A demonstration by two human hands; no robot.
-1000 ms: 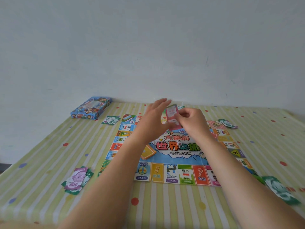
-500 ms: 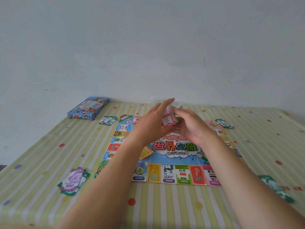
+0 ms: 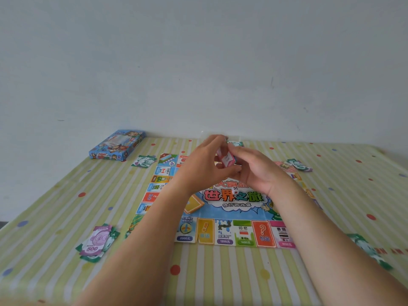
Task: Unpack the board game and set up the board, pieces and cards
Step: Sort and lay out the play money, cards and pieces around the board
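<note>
With our left hand [image 3: 204, 166] and right hand [image 3: 256, 173] together, pinching the pink card stack [image 3: 227, 159] above the board [image 3: 234, 208] mid-frame, we should square its edges before laying it down clear of the die [image 3: 235, 191].

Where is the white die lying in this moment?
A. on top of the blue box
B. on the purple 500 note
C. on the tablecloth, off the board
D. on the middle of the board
D: the die lies on the board, on its title art, below the left hand and right hand, which hold the cards.
</note>
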